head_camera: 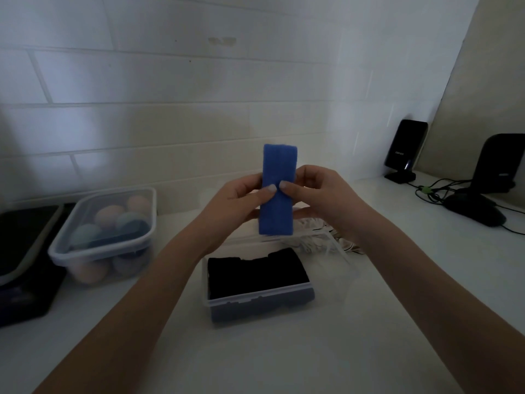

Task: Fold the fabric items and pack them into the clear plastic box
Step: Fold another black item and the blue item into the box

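I observe both hands raised above the white bench, holding a blue, narrow rectangular folded fabric piece upright between them. The left hand grips the fabric's left edge, its thumb pressed on the front face at mid-height. The right hand grips the right edge, its thumb meeting the left thumb on the front face, its fingers curled behind. The fabric is held in the air over the far rim of the clear plastic rectangular box, apart from it.

The box stands open on the bench, near centre. A black folded fabric item lies inside it and fills the left and middle part. The right part of the box is too transparent for me to judge its contents.

Just beyond the box, on the right, lies a crumpled white fabric with dark stripes, partly hidden by the right wrist.

At the left stands a lidded clear plastic container of pale pink and blue balls. Left of it sits a dark flat device. At the far right are two black speakers on stands with cables.
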Demonstrator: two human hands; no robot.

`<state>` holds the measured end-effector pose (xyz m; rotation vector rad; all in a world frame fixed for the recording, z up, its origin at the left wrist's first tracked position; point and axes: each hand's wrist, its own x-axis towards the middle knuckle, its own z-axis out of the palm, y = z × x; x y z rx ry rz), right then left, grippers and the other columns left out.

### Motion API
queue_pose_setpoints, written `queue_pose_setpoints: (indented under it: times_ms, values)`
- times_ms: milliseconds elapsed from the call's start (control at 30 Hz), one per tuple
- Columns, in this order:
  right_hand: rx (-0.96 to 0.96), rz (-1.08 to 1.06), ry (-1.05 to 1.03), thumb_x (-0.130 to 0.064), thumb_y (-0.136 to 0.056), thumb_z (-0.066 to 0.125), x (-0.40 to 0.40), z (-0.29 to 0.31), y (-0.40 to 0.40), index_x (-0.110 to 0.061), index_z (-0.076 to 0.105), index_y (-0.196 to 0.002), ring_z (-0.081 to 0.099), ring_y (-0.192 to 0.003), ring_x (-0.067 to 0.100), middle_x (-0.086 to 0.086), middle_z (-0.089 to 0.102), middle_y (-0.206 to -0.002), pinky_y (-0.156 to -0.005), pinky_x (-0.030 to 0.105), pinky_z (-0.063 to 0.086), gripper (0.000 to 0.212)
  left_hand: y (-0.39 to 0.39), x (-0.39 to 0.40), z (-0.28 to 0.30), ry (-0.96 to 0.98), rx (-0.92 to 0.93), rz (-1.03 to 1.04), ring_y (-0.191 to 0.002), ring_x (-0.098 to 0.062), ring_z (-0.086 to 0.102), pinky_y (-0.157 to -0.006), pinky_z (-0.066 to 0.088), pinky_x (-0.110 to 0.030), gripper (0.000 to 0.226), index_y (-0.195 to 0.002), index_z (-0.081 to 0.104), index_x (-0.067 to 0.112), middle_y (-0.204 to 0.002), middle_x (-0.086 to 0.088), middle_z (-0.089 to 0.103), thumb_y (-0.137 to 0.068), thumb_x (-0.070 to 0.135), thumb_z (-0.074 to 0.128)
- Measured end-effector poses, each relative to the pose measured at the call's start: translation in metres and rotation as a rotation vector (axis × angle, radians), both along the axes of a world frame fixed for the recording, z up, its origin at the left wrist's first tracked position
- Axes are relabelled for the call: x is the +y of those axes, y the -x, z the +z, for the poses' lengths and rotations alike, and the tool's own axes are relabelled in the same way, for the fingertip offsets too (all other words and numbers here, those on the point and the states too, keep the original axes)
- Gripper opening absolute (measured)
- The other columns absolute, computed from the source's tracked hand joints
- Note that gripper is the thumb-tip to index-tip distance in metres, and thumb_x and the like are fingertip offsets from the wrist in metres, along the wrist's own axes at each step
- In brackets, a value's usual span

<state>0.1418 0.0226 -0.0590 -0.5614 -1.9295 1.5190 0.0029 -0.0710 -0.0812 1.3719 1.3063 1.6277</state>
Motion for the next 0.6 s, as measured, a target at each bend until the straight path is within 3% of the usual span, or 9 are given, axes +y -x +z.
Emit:
queue_pose_setpoints:
  times_ms: [167,300,467,600]
  values:
    - [0.022,0.059,0.020,-0.009,-0.085,0.065,-0.0002,0.0006,-0.0026,-0.005,0.055,-0.103,0.069,-0.085,0.023,0.024,0.064,-0.105,-0.065,0.035,0.060,0.021,0.0017,-0.0006,-0.0012,-0.045,0.061,0.107,-0.080,-0.007,0.070,-0.063,0.054,-0.019,0.020,-0.095,0.065,0.026,-0.091,0.004,0.072,-0.088,0.008,0.058]
    - [0.055,0.128,-0.046,0.003,-0.086,0.060,-0.0013,0.0000,-0.0038,-0.011,0.062,-0.114,0.068,-0.096,0.026,0.018,0.067,-0.111,-0.073,0.040,0.060,0.032,0.0022,-0.0024,0.0006,-0.051,0.038,0.112,-0.073,-0.008,0.071,-0.059,0.054,-0.020,0.018,-0.092,0.065,0.022,-0.073,0.008,0.074,-0.088,0.006,0.057]
    - [0.065,0.154,-0.156,0.014,-0.082,0.054,-0.0007,-0.0006,-0.0045,-0.008,0.070,-0.104,0.069,-0.094,0.024,0.011,0.070,-0.101,-0.077,0.041,0.059,0.034,0.0016,-0.0021,-0.0006,0.008,0.059,0.141,-0.060,-0.007,0.066,-0.053,0.055,-0.023,0.017,-0.085,0.064,0.020,-0.059,0.006,0.069,-0.090,0.007,0.054]
    - [0.000,0.134,-0.377,0.020,-0.077,0.059,0.0007,0.0012,-0.0027,-0.012,0.065,-0.105,0.064,-0.078,0.003,0.002,0.063,-0.087,-0.073,0.023,0.058,0.043,0.0033,-0.0003,-0.0020,0.061,0.052,0.156,-0.055,-0.004,0.065,-0.050,0.053,-0.019,0.024,-0.086,0.064,0.019,-0.055,0.007,0.069,-0.090,0.000,0.050]
